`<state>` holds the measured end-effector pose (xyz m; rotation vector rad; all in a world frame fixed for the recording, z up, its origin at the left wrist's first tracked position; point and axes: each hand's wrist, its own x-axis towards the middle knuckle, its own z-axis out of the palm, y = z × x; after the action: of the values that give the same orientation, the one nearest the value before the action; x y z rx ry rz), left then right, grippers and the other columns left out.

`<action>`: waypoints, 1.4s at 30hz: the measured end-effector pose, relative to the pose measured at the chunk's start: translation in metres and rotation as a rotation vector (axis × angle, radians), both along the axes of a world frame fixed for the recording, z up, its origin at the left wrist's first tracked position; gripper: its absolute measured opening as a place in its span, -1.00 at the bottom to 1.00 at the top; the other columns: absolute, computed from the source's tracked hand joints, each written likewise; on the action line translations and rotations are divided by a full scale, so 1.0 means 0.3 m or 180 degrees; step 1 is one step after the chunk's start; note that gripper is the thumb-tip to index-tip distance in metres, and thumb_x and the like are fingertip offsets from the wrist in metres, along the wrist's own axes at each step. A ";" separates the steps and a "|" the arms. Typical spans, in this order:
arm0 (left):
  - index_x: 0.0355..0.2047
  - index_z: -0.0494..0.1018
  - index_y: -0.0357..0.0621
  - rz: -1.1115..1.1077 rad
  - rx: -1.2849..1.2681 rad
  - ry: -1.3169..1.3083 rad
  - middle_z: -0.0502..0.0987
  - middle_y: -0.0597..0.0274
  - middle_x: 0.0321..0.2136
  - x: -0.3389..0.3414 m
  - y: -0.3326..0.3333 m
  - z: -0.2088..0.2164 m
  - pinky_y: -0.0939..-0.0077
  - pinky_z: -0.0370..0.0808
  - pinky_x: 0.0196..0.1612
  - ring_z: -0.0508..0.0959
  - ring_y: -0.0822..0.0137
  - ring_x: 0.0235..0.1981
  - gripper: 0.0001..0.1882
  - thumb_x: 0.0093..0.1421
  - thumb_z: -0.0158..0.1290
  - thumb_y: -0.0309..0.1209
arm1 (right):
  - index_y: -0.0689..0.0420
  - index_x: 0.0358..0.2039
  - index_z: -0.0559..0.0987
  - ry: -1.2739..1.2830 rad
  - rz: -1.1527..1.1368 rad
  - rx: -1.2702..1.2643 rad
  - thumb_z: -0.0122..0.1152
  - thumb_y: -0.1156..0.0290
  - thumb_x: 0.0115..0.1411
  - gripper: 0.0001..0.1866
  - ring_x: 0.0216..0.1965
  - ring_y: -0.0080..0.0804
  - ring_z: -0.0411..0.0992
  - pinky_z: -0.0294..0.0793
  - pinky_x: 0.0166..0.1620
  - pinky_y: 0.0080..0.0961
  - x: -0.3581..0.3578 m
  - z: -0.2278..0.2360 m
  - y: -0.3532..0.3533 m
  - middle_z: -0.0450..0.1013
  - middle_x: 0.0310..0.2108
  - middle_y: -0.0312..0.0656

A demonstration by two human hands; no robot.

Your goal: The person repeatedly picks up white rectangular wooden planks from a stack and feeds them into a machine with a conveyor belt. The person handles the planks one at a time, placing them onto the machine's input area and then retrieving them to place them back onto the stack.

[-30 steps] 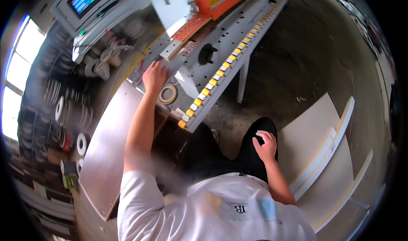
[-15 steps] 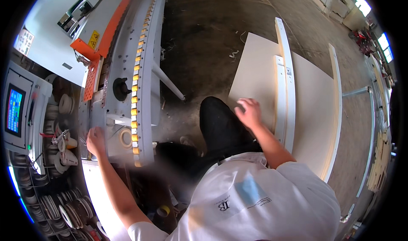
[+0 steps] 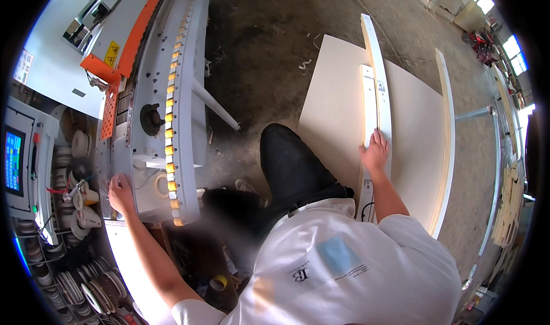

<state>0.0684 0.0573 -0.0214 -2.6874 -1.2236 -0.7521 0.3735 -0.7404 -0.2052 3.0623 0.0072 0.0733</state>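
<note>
My left hand [image 3: 120,194] rests at the near end of the grey metal machine bed [image 3: 147,84], its fingers loosely bent and apart, with no held object visible. On the other side, my right hand [image 3: 375,153] lies over two narrow white boards side by side. Its fingers stretch along them and the thumb is spread to the left. The longer white board [image 3: 376,56] reaches farther away than the shorter white board [image 3: 368,96]. Both lie on a large pale panel [image 3: 335,76]. My right forearm and shirt cover their near ends.
Yellow rollers [image 3: 169,103] line the machine's edge beside my left arm. A control screen [image 3: 14,160] and racked tape rolls [image 3: 94,290] stand at far left. A slanted leg [image 3: 216,103] extends toward the floor. Another narrow board [image 3: 448,124] lies along the panel's right side.
My right hand has moved right from above the panel onto the narrow boards. My left hand stays at the machine bed. The whole view has shifted slightly.
</note>
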 end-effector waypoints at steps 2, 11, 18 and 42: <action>-0.07 0.70 0.07 0.0078 -0.0067 0.0049 0.74 0.13 -0.16 -0.004 -0.009 0.005 0.03 0.59 -0.13 0.70 -0.05 -0.16 -0.66 0.44 0.04 -0.06 | 0.25 0.37 0.47 0.0102 0.0003 0.0056 0.39 -0.07 0.18 -0.12 0.49 -0.23 0.19 0.10 0.52 -0.08 0.002 0.023 0.003 0.29 0.50 -0.24; -0.07 0.69 0.09 0.0044 -0.0130 -0.0083 0.74 0.16 -0.16 -0.009 -0.015 -0.008 0.06 0.58 -0.08 0.69 -0.05 -0.14 -0.69 0.42 0.05 -0.09 | 0.14 0.22 0.54 0.0700 -0.0794 -0.0038 0.43 -0.17 0.05 -0.16 -0.01 -0.07 0.65 0.60 0.07 -0.11 0.061 0.160 0.067 0.68 -0.06 -0.06; -0.08 0.69 0.10 0.0013 -0.0175 -0.0021 0.74 0.13 -0.13 -0.008 -0.015 -0.003 0.06 0.58 -0.05 0.69 -0.07 -0.10 -0.68 0.42 0.04 -0.08 | 0.13 0.06 0.64 0.0915 -0.0898 -0.0004 0.49 -0.22 -0.06 -0.20 -0.08 -0.11 0.69 0.67 -0.06 -0.19 0.088 0.178 0.096 0.71 -0.10 -0.12; -0.17 0.65 0.06 -0.0208 -0.0041 0.0048 0.71 0.22 -0.27 0.000 -0.049 0.028 0.12 0.57 -0.14 0.67 0.03 -0.17 -0.74 0.43 0.04 -0.14 | 0.13 -0.13 0.68 -0.1251 -0.0046 0.4178 0.44 0.30 0.37 -0.80 -0.29 -0.75 0.45 0.39 -0.29 -0.66 0.221 0.776 0.241 0.60 -0.29 -0.44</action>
<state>0.0685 0.0426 -0.0130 -2.7505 -1.1462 -0.7328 0.4400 -0.6682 0.0275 4.2296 -0.1412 1.0719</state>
